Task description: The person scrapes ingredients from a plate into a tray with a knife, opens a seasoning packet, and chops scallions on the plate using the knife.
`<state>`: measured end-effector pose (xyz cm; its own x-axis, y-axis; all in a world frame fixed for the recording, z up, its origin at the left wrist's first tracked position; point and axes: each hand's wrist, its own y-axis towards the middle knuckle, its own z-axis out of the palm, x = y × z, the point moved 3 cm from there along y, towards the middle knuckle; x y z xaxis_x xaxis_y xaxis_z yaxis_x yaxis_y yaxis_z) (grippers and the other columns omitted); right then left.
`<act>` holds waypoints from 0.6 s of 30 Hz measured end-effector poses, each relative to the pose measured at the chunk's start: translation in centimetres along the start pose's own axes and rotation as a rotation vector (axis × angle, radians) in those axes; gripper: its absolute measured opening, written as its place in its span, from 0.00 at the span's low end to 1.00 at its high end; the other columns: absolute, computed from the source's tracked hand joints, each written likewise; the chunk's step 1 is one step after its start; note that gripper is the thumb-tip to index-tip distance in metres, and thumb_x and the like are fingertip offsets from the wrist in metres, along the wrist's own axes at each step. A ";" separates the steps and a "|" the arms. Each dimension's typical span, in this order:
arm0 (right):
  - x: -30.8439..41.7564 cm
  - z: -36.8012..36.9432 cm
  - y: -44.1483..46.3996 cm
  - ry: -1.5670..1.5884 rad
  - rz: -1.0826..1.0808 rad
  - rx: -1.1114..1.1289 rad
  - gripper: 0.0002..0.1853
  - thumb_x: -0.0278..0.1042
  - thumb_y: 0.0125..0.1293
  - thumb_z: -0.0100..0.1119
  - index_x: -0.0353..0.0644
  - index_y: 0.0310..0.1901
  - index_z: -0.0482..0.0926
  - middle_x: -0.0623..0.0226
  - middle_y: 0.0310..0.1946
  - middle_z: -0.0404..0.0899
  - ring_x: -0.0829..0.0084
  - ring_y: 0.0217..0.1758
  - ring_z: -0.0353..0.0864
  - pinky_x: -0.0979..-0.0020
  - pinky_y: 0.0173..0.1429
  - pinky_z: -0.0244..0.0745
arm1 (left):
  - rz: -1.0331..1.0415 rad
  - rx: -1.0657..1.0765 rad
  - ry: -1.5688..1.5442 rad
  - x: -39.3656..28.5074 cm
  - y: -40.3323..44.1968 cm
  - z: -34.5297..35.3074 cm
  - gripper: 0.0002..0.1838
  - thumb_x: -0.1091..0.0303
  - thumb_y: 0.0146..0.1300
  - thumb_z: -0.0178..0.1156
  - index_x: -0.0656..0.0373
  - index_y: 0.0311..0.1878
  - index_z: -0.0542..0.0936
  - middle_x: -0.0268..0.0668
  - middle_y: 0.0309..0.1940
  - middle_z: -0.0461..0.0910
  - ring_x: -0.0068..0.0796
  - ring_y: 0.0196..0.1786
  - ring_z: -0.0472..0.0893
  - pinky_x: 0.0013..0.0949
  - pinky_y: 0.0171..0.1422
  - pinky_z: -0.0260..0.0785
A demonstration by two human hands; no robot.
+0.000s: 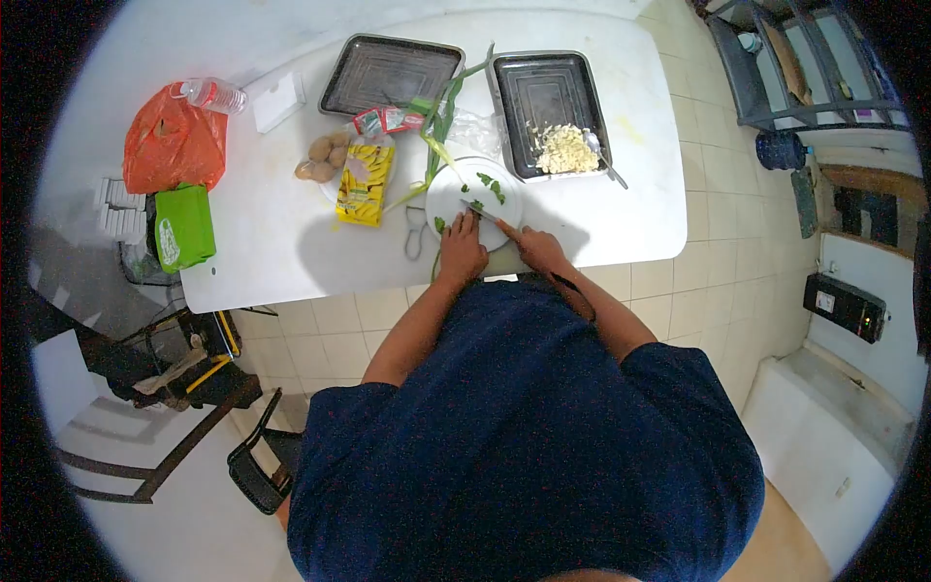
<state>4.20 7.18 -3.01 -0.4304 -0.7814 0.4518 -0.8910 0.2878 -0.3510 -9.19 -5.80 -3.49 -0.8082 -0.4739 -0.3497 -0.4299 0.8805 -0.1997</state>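
Note:
A white plate (446, 199) near the table's front edge bears pieces of chopped green leaf (497, 190). My right hand (539, 248) is closed round the handle of a knife (485, 213), whose blade lies over the plate, pointing left. On the plate's lower left part rests my left hand (463, 250), its fingertips beside the blade and by some green leaf; whether they pinch any of it is too small to tell. Long green stalks (442, 124) lie behind and left of the plate. A peeler-like tool (415, 233) is just left of the plate.
On the white table (262, 262) are an empty dark tray (388, 76), another tray (543, 87) with chopped pale food (566, 150) and a spoon (606, 160), a yellow packet (365, 184), several brown round items (325, 155), an orange bag (175, 141), a bottle (215, 95) and a green bag (184, 228).

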 end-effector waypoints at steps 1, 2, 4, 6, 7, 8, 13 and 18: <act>0.0 -0.1 -0.1 -0.018 0.019 0.028 0.41 0.26 0.66 0.48 0.77 0.76 0.50 0.51 0.35 0.79 0.49 0.32 0.84 0.52 0.38 0.81 | -0.009 0.029 0.000 0.1 0.1 0.0 0.40 0.66 0.54 0.57 0.67 0.72 0.62 0.48 0.74 0.58 0.49 0.74 0.62 0.53 0.73 0.56; 0.1 -0.2 -0.4 -0.034 0.037 0.057 0.41 0.26 0.66 0.47 0.77 0.76 0.50 0.51 0.35 0.79 0.49 0.32 0.84 0.52 0.38 0.81 | -0.020 0.059 0.001 0.2 0.0 0.0 0.40 0.65 0.54 0.57 0.67 0.72 0.61 0.48 0.75 0.58 0.49 0.74 0.61 0.52 0.75 0.55; 0.0 -0.2 -1.0 -0.057 0.059 0.090 0.41 0.26 0.66 0.47 0.78 0.76 0.50 0.51 0.36 0.79 0.49 0.33 0.84 0.53 0.38 0.81 | -0.025 0.083 -0.004 0.2 0.0 -0.2 0.41 0.64 0.54 0.56 0.67 0.73 0.61 0.48 0.75 0.57 0.49 0.75 0.60 0.51 0.76 0.54; -0.4 0.0 -1.4 -0.073 0.063 0.101 0.41 0.26 0.67 0.46 0.78 0.76 0.50 0.51 0.36 0.79 0.50 0.34 0.84 0.53 0.38 0.81 | -0.021 0.070 -0.014 0.0 0.1 -0.4 0.41 0.64 0.54 0.56 0.67 0.73 0.61 0.48 0.75 0.57 0.49 0.75 0.60 0.51 0.75 0.54; -0.6 0.3 -1.3 -0.077 0.064 0.099 0.41 0.25 0.66 0.46 0.77 0.76 0.50 0.51 0.36 0.79 0.50 0.34 0.84 0.53 0.38 0.81 | -0.023 0.071 -0.014 0.0 0.1 -0.4 0.41 0.64 0.54 0.56 0.67 0.73 0.61 0.48 0.75 0.57 0.49 0.75 0.60 0.51 0.75 0.54; -0.6 0.7 -1.0 -0.080 0.064 0.095 0.41 0.25 0.66 0.46 0.77 0.76 0.50 0.51 0.36 0.79 0.50 0.34 0.84 0.53 0.38 0.81 | -0.026 0.071 -0.012 0.0 0.2 -0.4 0.41 0.64 0.54 0.56 0.67 0.73 0.61 0.48 0.75 0.57 0.49 0.75 0.60 0.51 0.75 0.54; 0.1 0.7 -0.4 -0.061 0.023 0.020 0.42 0.24 0.65 0.47 0.76 0.76 0.50 0.52 0.36 0.79 0.50 0.33 0.84 0.53 0.37 0.81 | -0.020 0.082 -0.004 -0.1 -0.1 -0.5 0.40 0.64 0.55 0.56 0.67 0.72 0.61 0.48 0.74 0.58 0.49 0.75 0.60 0.52 0.75 0.55; 0.0 0.7 0.1 -0.005 0.073 0.089 0.41 0.25 0.66 0.47 0.75 0.76 0.50 0.50 0.35 0.80 0.50 0.33 0.84 0.52 0.40 0.80 | -0.028 0.033 -0.011 0.1 0.2 -0.4 0.35 0.65 0.58 0.55 0.66 0.70 0.66 0.47 0.72 0.62 0.50 0.72 0.63 0.51 0.73 0.58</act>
<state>4.22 6.85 -3.59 -0.4926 -0.7632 0.4182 -0.8411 0.2940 -0.4541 -9.54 -5.65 -3.22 -0.7913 -0.4990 -0.3534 -0.4390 0.8659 -0.2396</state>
